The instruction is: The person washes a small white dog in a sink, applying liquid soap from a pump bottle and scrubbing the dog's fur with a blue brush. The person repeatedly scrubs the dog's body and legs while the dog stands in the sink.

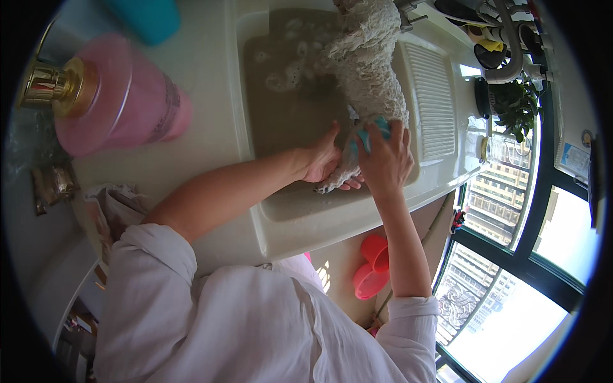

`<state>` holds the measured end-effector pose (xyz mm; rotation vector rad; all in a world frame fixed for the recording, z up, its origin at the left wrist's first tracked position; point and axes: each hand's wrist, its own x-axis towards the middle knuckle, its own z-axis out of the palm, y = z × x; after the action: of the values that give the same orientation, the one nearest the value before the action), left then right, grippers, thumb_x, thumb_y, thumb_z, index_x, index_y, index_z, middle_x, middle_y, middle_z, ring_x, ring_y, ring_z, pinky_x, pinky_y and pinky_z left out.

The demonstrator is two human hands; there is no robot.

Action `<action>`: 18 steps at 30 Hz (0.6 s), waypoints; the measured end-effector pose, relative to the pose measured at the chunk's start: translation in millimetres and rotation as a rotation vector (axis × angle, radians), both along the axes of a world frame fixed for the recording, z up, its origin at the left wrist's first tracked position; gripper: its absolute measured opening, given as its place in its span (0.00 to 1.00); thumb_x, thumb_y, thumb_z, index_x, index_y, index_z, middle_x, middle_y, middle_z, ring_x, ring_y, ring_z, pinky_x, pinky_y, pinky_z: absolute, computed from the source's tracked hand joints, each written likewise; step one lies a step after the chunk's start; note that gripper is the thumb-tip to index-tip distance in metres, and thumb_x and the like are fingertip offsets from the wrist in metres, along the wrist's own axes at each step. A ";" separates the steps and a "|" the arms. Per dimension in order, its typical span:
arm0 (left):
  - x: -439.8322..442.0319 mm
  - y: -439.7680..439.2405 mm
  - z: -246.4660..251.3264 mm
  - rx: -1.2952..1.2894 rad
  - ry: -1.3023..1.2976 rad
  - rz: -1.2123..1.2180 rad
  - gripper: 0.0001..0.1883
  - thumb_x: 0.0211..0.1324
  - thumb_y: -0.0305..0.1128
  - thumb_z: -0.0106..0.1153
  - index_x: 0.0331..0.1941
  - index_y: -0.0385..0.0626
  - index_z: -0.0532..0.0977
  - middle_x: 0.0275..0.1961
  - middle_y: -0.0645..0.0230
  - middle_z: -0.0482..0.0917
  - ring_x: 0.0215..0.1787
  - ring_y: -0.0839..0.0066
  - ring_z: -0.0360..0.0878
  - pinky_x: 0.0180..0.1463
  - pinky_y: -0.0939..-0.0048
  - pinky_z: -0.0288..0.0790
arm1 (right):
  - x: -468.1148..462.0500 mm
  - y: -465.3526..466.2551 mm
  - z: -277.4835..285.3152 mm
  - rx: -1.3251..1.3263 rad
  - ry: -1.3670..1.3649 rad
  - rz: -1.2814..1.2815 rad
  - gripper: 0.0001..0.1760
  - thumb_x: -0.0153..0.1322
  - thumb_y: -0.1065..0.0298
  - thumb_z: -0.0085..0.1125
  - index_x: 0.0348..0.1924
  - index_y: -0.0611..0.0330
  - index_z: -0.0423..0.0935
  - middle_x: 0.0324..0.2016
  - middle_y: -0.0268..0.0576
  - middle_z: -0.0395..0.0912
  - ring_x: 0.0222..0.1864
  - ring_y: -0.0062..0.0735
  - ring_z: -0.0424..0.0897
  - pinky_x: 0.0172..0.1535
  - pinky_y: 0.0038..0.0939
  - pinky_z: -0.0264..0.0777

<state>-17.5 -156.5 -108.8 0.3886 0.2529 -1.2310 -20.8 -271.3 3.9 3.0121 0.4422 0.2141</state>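
A wet, cream-coloured shaggy textile [371,62] hangs from the tap side down over the right part of the laundry sink [245,139]. My right hand [387,155] grips a light blue object [376,134], perhaps a brush or sponge, pressed on the textile's lower part. Under the textile's near end is my left hand [328,160], palm up, its fingers partly hidden beneath the cloth; whether they close on it is unclear. Cloudy grey-brown water [292,110] with patches of foam fills the basin. Both forearms reach over the sink's near rim.
Right of the basin lies a ribbed washboard surface [433,100], with a metal tap [407,14] near its far end. On the left counter are a pink pump bottle [129,95] and a teal container [146,19]. A potted plant [515,105] and glass jar [491,148] stand by the window.
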 end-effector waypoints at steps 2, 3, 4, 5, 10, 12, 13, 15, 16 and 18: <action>-1.8 0.6 6.9 0.085 0.006 0.111 0.56 0.61 0.78 0.12 0.66 0.37 0.65 0.60 0.51 0.77 0.59 0.57 0.78 0.59 0.50 0.75 | -4.2 6.2 -4.6 -0.048 0.057 0.103 0.12 0.62 0.60 0.70 0.39 0.46 0.83 0.43 0.44 0.72 0.46 0.45 0.77 0.33 0.43 0.78; -5.5 0.4 19.7 0.233 0.044 0.219 0.55 0.62 0.78 0.13 0.67 0.37 0.64 0.59 0.50 0.77 0.58 0.55 0.79 0.58 0.49 0.75 | -16.5 3.0 -9.7 -0.060 0.132 0.213 0.12 0.62 0.60 0.69 0.38 0.47 0.83 0.43 0.44 0.72 0.46 0.45 0.76 0.31 0.42 0.78; -6.9 -0.5 27.1 0.381 0.083 0.326 0.54 0.62 0.78 0.14 0.67 0.37 0.63 0.59 0.49 0.78 0.58 0.54 0.80 0.58 0.48 0.76 | -21.8 1.9 -12.3 -0.072 0.207 0.323 0.12 0.61 0.60 0.69 0.37 0.48 0.83 0.43 0.44 0.71 0.45 0.46 0.76 0.30 0.40 0.77; -5.5 -1.9 27.2 0.318 0.154 0.340 0.54 0.62 0.78 0.16 0.67 0.37 0.63 0.58 0.49 0.78 0.57 0.53 0.80 0.57 0.48 0.76 | -13.8 -0.1 -11.2 -0.114 0.145 0.286 0.12 0.62 0.60 0.69 0.37 0.48 0.83 0.43 0.45 0.71 0.46 0.46 0.76 0.29 0.40 0.77; -13.0 -4.1 7.1 0.068 0.256 0.409 0.51 0.61 0.80 0.21 0.63 0.43 0.66 0.49 0.53 0.82 0.46 0.57 0.84 0.48 0.53 0.78 | 24.7 10.9 -16.8 -0.248 0.051 0.279 0.14 0.62 0.60 0.68 0.41 0.49 0.81 0.46 0.45 0.73 0.46 0.45 0.75 0.33 0.39 0.78; -13.2 -8.8 -1.7 0.198 0.285 0.498 0.52 0.61 0.80 0.21 0.59 0.39 0.69 0.45 0.55 0.83 0.43 0.60 0.84 0.46 0.56 0.77 | 11.6 15.9 -16.0 -0.298 0.212 0.432 0.16 0.63 0.63 0.66 0.43 0.52 0.78 0.44 0.43 0.75 0.47 0.46 0.76 0.38 0.41 0.79; -13.4 -9.1 -4.7 0.179 0.297 0.471 0.53 0.61 0.80 0.20 0.58 0.38 0.70 0.45 0.55 0.83 0.43 0.61 0.84 0.46 0.57 0.77 | 17.9 14.8 -12.3 -0.249 0.244 0.366 0.17 0.61 0.63 0.68 0.43 0.53 0.78 0.43 0.43 0.75 0.48 0.47 0.76 0.40 0.43 0.78; -14.2 -7.4 -4.0 0.139 0.317 0.409 0.54 0.61 0.80 0.19 0.57 0.35 0.71 0.45 0.56 0.83 0.43 0.62 0.84 0.46 0.57 0.77 | 32.1 6.5 0.1 -0.153 0.306 0.221 0.20 0.58 0.64 0.73 0.41 0.55 0.77 0.43 0.45 0.76 0.48 0.49 0.75 0.44 0.48 0.77; -12.1 -7.5 2.9 0.186 0.333 0.408 0.54 0.61 0.79 0.17 0.54 0.35 0.72 0.44 0.56 0.83 0.46 0.62 0.84 0.48 0.57 0.77 | 48.7 20.7 14.7 -0.153 0.326 0.076 0.22 0.57 0.64 0.74 0.40 0.57 0.74 0.41 0.45 0.78 0.50 0.49 0.76 0.46 0.48 0.76; -12.9 -5.3 7.5 0.142 0.334 0.433 0.52 0.64 0.77 0.16 0.55 0.36 0.72 0.44 0.56 0.83 0.46 0.62 0.84 0.49 0.58 0.77 | 51.8 13.0 -18.0 -0.153 0.193 0.300 0.17 0.59 0.66 0.70 0.37 0.59 0.75 0.40 0.44 0.78 0.48 0.49 0.77 0.45 0.46 0.78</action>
<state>-30.3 -161.8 -101.3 0.2306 0.6782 -0.8466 31.0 -258.3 -14.1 2.8147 0.8862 -0.0893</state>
